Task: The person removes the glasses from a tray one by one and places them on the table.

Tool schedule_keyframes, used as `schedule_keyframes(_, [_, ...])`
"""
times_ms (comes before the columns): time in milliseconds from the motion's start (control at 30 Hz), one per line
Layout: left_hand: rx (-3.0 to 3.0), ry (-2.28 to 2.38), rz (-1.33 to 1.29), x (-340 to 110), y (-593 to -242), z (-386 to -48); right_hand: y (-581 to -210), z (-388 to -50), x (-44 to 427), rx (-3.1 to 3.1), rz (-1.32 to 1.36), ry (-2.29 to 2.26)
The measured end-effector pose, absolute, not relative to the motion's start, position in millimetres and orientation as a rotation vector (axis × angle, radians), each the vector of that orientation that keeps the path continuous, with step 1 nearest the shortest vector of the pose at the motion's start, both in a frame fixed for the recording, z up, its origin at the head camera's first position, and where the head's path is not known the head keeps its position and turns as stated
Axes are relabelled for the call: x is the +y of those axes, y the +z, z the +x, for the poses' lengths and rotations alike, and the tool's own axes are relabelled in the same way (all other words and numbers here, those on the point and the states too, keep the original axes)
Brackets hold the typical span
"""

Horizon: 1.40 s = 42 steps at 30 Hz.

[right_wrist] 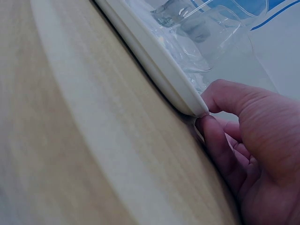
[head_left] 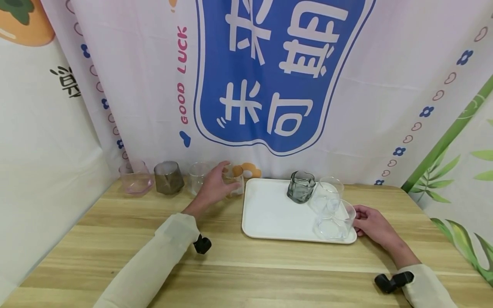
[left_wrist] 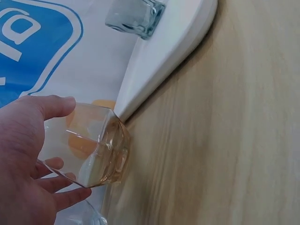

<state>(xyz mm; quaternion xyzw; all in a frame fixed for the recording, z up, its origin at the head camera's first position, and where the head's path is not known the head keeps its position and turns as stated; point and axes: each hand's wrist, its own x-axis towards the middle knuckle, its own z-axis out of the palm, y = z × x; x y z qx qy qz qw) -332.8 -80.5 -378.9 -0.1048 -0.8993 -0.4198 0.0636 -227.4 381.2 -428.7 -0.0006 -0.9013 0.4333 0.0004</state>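
My left hand [head_left: 212, 187] holds a light amber drinking glass [head_left: 236, 188], which stands on the table left of a white tray [head_left: 265, 214]. In the left wrist view, the thumb lies at the rim of the amber glass [left_wrist: 110, 152] and the fingers curl along its opposite side. At the tray's near right corner, my right hand [head_left: 375, 226] pinches the tray edge [right_wrist: 190, 103] between thumb and forefinger. On the tray stand a smoky grey glass [head_left: 301, 188] and, on its right side, clear glasses [head_left: 334, 224] that overlap in view.
Along the table's back edge, left of the amber glass, stand a pink-tinted glass [head_left: 136, 182], a dark brown-grey glass [head_left: 169, 179] and a clear glass [head_left: 196, 177]. Behind them hangs a printed curtain [head_left: 154, 85]. The wooden table [head_left: 231, 273] extends in front.
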Motion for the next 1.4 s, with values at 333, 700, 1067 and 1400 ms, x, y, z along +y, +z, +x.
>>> schedule_keyframes(333, [-2.781,-1.157,-0.359,-78.7,-380.7,-333.2,-427.0,-225.9,381.8,-2.841,-0.008,1.354])
schedule_keyframes(700, [-2.783,-1.155,-0.371,-78.6,-381.9,-332.8,-426.6,-225.5,382.3,-2.839,-0.002,1.358])
schedule_keyframes(1067, [-2.707,-1.071,-0.483,-77.7,-373.0,-323.5,-425.4,-224.1,382.4,-2.846,-0.009,1.352])
schedule_keyframes(1400, [-2.420,-1.061,-0.639,-57.2,-355.6,-301.9,-424.9,-226.5,380.6,-2.840,-0.032,1.367])
